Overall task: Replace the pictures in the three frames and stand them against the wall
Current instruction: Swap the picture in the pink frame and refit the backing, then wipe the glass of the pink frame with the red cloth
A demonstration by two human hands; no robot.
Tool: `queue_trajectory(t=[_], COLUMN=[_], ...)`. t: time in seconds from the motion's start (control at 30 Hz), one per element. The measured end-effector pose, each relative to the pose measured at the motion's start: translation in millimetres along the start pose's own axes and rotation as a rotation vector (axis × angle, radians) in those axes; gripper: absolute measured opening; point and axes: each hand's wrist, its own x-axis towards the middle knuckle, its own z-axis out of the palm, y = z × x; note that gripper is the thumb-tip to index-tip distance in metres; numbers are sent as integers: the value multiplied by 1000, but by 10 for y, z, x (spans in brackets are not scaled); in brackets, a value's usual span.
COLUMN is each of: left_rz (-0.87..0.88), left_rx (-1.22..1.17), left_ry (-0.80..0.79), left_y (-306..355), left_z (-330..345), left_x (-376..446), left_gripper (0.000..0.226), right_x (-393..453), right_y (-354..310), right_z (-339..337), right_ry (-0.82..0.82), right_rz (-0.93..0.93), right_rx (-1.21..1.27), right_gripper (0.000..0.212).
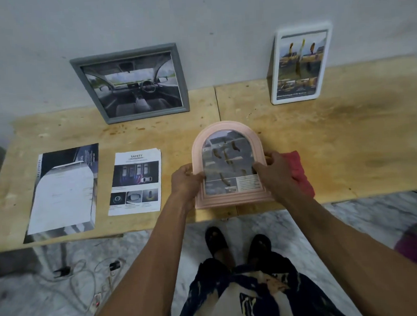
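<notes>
A pink arched frame (225, 132) with a car picture in it is held over the near edge of the wooden table (323, 131). My left hand (186, 177) grips its left side and my right hand (269, 165) grips its right side, thumbs on the glass. A grey frame (127, 53) with a car-interior picture leans against the wall at the back left. A white frame (274, 80) with a yellow-toned picture leans against the wall at the back right.
Two loose printed sheets lie on the table's left: a dark and white one (63, 191) and a "SAFETY" sheet (135, 181). A red cloth (300, 171) lies behind my right hand. Cables and plugs (87, 275) lie on the floor under the table.
</notes>
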Motion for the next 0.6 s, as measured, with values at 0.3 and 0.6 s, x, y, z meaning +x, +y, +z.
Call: queue_trajectory(t=[0.3,0.6], left_rz=[115,131], left_rx=[428,457], left_ry=[68,138], left_y=[-136,-157], left_z=[311,467], left_x=[161,195], left_gripper=[40,33], right_x=[331,494], right_y=[266,357], right_z=[125,139], right_ry=[27,2], right_rz=[-95,-63], right_rx=[-317,-432], right_gripper=[36,25])
